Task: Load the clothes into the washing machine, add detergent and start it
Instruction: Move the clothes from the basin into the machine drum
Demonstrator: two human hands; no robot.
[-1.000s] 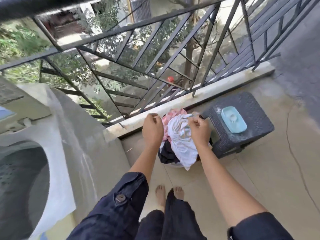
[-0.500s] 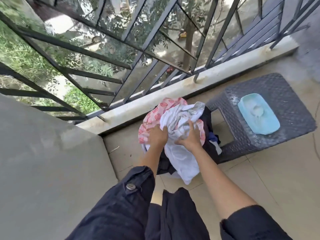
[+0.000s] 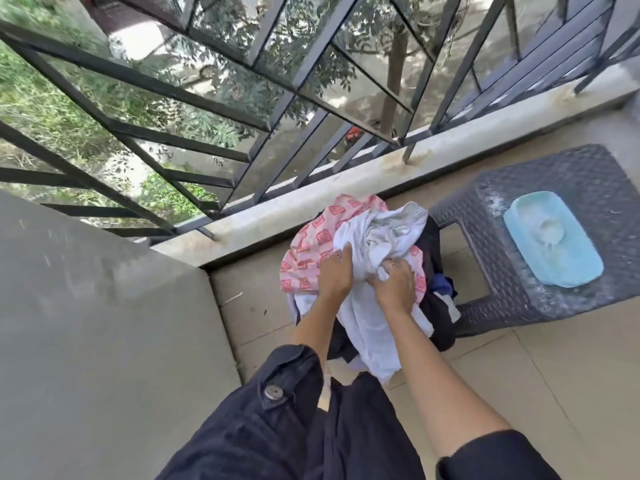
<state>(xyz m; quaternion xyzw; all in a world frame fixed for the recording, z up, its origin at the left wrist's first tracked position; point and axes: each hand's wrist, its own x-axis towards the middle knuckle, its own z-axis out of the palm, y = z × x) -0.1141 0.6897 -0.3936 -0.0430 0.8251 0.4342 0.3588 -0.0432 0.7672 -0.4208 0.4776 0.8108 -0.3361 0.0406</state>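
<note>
Two hands are buried in one soft heap of clothes (image 3: 363, 271) on the tiled floor, directly below the person. Largest nearby is the flat grey surface to the left of the left hand (image 3: 334, 275), smooth and matte; I cannot tell what it is. To the right of the right hand (image 3: 394, 284) stands a dark woven-textured stool (image 3: 554, 306) carrying a pale blue, round-cornered plastic tray (image 3: 568, 261). The heap should be light, limp and prone to trailing, so gathering it from underneath seems wiser than pinching. The left hand lies spread on white fabric beside a pink patterned piece; the right hand is clenched around a bunched white fold.
</note>
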